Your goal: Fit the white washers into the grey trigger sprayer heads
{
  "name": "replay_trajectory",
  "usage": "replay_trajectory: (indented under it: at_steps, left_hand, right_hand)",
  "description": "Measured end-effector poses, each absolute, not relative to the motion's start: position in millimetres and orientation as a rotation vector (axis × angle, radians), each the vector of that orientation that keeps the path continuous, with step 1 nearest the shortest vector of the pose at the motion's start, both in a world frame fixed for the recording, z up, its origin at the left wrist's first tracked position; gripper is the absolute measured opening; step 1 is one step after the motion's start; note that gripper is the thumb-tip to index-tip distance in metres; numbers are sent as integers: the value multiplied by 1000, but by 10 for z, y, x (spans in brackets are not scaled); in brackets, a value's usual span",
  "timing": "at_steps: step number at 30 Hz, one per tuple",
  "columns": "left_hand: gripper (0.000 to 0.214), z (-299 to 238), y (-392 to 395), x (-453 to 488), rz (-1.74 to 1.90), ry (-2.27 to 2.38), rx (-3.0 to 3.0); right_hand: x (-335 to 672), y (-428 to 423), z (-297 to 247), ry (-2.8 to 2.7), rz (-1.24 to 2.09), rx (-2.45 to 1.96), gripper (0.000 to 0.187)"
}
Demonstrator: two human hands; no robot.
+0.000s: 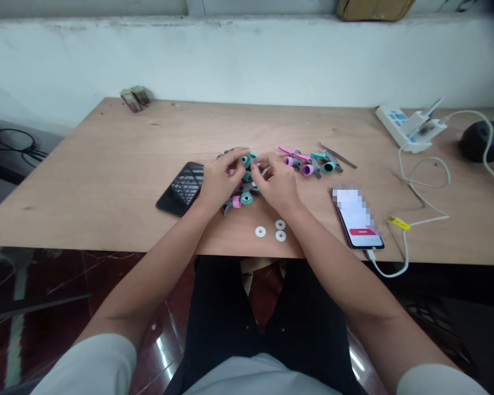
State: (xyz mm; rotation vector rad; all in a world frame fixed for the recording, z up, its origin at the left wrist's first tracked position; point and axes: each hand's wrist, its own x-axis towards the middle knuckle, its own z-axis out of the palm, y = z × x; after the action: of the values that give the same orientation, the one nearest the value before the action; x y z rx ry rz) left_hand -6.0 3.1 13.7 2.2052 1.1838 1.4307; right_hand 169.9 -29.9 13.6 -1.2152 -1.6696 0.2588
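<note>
My left hand point(222, 178) and my right hand point(275, 184) meet above a heap of small grey plastic parts with teal and pink rings point(241, 198). Their fingertips close together on a teal-ringed grey part point(246, 161), which they partly hide. More of these parts lie in a loose row point(308, 164) to the right of my right hand. Fine metal tweezers point(337, 156) rest beyond that row. Three white flat washers point(280, 230) lie on the plywood just in front of my hands.
A black phone point(181, 189) lies left of my left hand, and a second phone point(356, 219) with a pixelated screen lies on its charging cable at right. A power strip point(403, 127) and a black round object point(481, 141) stand at the back right of the plywood table point(86, 175).
</note>
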Motion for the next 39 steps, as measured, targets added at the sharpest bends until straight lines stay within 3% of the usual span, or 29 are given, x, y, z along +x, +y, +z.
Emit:
replay_trajectory:
  at_steps: [7, 12, 18, 24, 28, 32, 39]
  left_hand:
    - [42, 340, 483, -53, 1174, 1362, 2415]
    - [37, 197, 740, 11, 1012, 1382, 2464]
    - [34, -124, 908, -52, 1166, 1196, 2397]
    - [44, -95, 864, -43, 1454, 1213, 2316]
    - [54, -15, 776, -16, 1483, 1242, 2283]
    - [62, 25, 730, -13, 1428, 1293, 2240]
    - [65, 11, 723, -28, 1516, 1184, 2172]
  right_hand:
    - [1768, -337, 201, -1941, 375, -1236, 19]
    - [1703, -353, 173, -2043, 391, -1257, 16]
    - [1677, -363, 164, -2138, 405, -1246, 16]
    - [1746, -500, 426, -2327, 588, -1043, 11]
    - [1882, -737, 652, -2365, 693, -1207, 2]
    - [1983, -928, 634, -2471, 859, -1393, 22]
    - [1988, -949, 430, -2494, 969, -1386, 13]
